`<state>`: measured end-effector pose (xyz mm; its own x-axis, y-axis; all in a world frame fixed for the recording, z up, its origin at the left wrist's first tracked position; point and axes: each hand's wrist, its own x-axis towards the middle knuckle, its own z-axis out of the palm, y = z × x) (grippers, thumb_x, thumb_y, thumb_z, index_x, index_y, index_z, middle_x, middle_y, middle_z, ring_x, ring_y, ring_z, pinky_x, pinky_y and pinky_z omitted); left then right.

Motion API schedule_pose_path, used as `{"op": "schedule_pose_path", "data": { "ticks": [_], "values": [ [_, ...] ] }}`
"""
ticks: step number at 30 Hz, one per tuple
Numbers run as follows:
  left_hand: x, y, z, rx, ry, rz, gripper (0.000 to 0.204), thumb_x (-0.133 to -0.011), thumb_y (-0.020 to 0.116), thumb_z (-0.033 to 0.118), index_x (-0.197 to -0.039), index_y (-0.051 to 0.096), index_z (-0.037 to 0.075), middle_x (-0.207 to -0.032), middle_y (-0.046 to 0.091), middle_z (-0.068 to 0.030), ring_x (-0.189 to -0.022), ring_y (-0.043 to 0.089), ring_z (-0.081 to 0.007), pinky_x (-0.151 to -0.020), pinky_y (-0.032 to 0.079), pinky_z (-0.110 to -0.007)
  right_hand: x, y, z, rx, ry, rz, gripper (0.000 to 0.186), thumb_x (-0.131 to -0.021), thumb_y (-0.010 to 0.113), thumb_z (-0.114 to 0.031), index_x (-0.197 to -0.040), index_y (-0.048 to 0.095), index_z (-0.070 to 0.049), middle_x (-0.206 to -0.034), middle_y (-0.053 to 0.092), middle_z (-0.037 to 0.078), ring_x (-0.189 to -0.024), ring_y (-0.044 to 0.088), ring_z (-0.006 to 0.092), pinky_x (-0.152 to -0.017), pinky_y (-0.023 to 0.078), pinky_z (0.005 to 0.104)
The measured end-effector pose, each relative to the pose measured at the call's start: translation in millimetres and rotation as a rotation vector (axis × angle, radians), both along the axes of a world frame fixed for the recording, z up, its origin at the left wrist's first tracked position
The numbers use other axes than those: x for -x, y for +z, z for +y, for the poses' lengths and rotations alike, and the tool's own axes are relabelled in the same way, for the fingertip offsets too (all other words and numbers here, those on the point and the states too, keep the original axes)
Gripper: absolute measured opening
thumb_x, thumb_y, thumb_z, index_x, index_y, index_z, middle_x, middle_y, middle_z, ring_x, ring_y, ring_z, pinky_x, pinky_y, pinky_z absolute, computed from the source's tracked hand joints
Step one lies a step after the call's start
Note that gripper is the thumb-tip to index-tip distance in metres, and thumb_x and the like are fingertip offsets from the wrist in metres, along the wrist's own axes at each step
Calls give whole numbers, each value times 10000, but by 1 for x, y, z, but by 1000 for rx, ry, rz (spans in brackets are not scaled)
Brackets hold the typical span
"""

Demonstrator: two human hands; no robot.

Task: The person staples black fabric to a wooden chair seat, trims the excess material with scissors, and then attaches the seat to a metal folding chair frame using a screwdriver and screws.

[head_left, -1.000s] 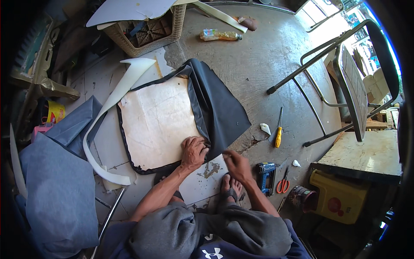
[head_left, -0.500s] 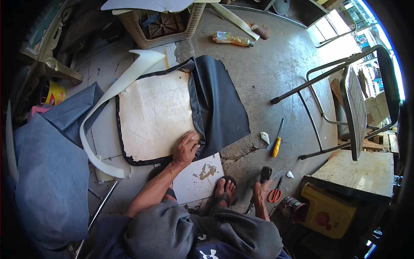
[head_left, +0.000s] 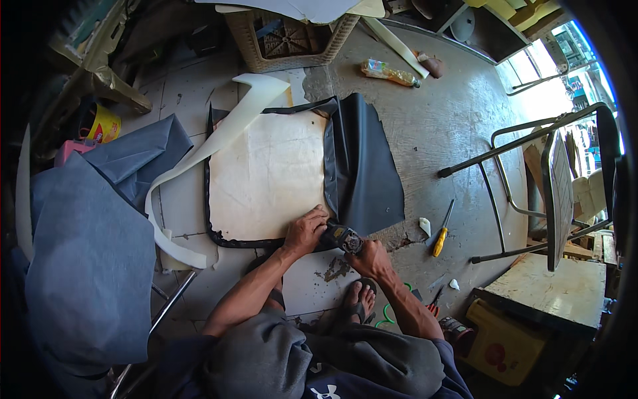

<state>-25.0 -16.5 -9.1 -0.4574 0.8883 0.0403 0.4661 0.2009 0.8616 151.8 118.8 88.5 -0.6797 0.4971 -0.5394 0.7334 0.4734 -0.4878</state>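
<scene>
A pale wooden board (head_left: 269, 173) lies on the floor, its edges wrapped in black vinyl. A wide loose flap of the black vinyl (head_left: 369, 166) spreads out from its right side. My left hand (head_left: 307, 231) is at the board's lower right corner, fingers closed on the folded vinyl edge. Right beside it, my right hand (head_left: 372, 258) grips a black staple gun (head_left: 343, 238), its nose against the vinyl fold at that corner. The gun and hand hide the exact contact spot.
A white foam strip (head_left: 199, 153) crosses the board's upper left corner. Grey fabric (head_left: 93, 259) is heaped at left. To the right lie a yellow-handled screwdriver (head_left: 440, 241) and red-handled scissors (head_left: 433, 309), near a folding chair (head_left: 558, 193). A plastic bottle (head_left: 391, 73) lies farther back.
My right hand has swung from beside the scissors up and left, bringing the staple gun to the board's corner. My left hand stays at the vinyl edge. The whole view has shifted slightly.
</scene>
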Motion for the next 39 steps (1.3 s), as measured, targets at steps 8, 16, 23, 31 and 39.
{"op": "schedule_pose_path", "data": {
  "ticks": [8, 16, 23, 31, 39],
  "values": [
    [8, 5, -4, -31, -61, 54, 142, -895, 722, 105, -997, 721, 6, -1192, 697, -142, -1287, 613, -356, -1042, 520, -449, -15, 4, -3, 3, -25, 24, 400, -762, 765, -290, -1048, 742, -11, -839, 713, 297, -849, 713, 482, -780, 588, 538],
    [6, 11, 17, 88, 16, 165, 208, -821, 790, 177, -921, 718, 10, -1103, 590, -135, -1068, 574, -356, -956, 479, -461, -31, -3, 10, -77, -30, -12, 369, -754, 764, -290, -901, 730, 47, -757, 691, 297, -755, 724, 446, -709, 590, 495],
    [23, -4, 4, -4, -78, 24, 146, -836, 766, 132, -892, 697, 16, -1087, 584, -120, -1035, 593, -319, -925, 499, -448, -6, -9, 23, 17, 185, 182, 410, -785, 755, -287, -1155, 738, -113, -836, 726, 263, -812, 715, 469, -752, 599, 530],
    [26, -6, 3, 28, -117, 6, 144, -846, 759, 132, -875, 674, 19, -1066, 584, -118, -1005, 605, -316, -893, 513, -430, 7, -14, 30, -80, 274, 144, 388, -781, 752, -290, -1120, 744, -101, -832, 726, 253, -812, 713, 461, -744, 596, 520],
    [28, -6, 1, -77, -132, 73, 107, -791, 750, 60, -818, 658, 11, -1013, 585, -130, -980, 601, -331, -865, 509, -434, 13, -9, 43, -86, 228, 152, 351, -775, 761, -272, -1083, 759, -106, -854, 733, 241, -820, 711, 456, -751, 595, 517]
  ]
}}
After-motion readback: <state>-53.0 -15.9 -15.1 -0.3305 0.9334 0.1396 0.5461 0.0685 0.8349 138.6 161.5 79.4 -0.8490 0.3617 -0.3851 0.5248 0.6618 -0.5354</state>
